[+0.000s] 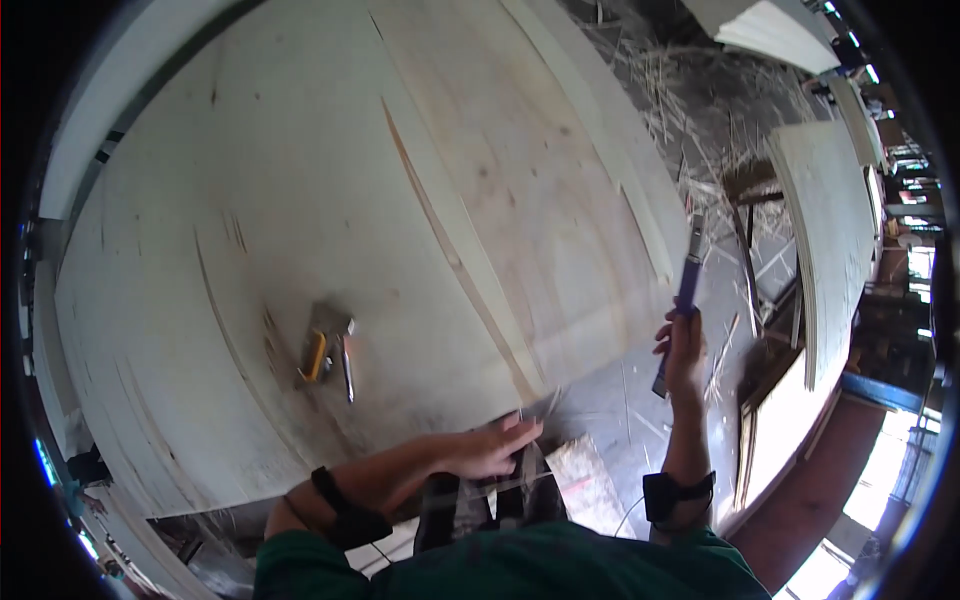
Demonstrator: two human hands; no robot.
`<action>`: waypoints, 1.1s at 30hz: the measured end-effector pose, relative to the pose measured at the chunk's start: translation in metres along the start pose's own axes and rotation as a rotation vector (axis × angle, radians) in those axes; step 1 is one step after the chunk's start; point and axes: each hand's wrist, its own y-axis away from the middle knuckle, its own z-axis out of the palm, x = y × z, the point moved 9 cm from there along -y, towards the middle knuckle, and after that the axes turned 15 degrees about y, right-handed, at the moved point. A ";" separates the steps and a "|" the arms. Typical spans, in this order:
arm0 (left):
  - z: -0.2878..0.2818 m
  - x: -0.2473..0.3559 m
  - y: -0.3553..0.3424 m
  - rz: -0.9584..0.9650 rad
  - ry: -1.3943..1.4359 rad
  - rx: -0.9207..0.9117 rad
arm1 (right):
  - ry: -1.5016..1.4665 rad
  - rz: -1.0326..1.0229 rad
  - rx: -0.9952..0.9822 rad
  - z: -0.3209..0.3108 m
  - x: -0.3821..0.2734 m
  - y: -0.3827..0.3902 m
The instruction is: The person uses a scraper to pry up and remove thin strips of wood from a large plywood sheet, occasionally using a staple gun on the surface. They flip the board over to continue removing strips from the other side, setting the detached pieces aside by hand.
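Note:
My right hand is closed around a purple-handled utility knife, its metal end pointing away from me. It is raised beside the right edge of a large pale wood veneer sheet. Close to the sheet's near edge is my left hand, palm down with its fingers stretched out, holding nothing. Whether its fingertips touch the edge, I cannot tell. On the sheet, left of centre, lies a small tool or group of tools with a grey part, a yellow handle and a shiny metal bar.
Strips and splinters of wood litter the floor at the far right. A stack of pale sheets stands to the right, above a wooden support. Long narrow veneer strips lie along the sheet's right side. Dark cuffs circle both my forearms.

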 end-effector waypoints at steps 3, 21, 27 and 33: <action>-0.212 -0.198 0.038 -0.572 0.745 0.649 | 0.070 -0.002 -0.173 0.104 -0.096 -0.083; -0.604 -0.493 0.178 -1.026 -0.593 1.034 | 0.656 -0.641 -0.278 0.720 -0.476 -0.495; -0.597 -0.500 0.181 -1.039 -0.613 1.037 | 0.879 -0.622 -0.408 0.721 -0.450 -0.472; -0.577 -0.501 0.173 -1.025 -0.628 1.033 | 0.922 -0.649 -0.413 0.690 -0.401 -0.436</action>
